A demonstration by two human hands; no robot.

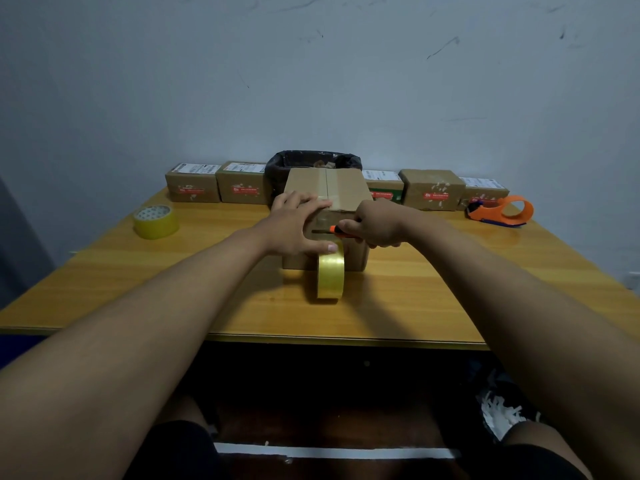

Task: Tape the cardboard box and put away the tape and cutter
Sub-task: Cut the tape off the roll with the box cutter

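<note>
A brown cardboard box (346,188) stands mid-table with a strip of clear tape along its top seam and down its near face. A yellowish tape roll (330,276) stands on edge against the box front, still joined to that strip. My left hand (294,225) lies flat on the box's near top edge, fingers spread, thumb pressing the tape just above the roll. My right hand (375,225) grips an orange cutter (335,229), its dark blade pointing left across the tape on the front face.
A second yellow tape roll (156,221) lies flat at the left. An orange tape dispenser (502,211) sits at the right. Several small labelled boxes (242,187) and a black-lined bin (311,164) line the wall. The wooden table's (346,337) front edge is near me.
</note>
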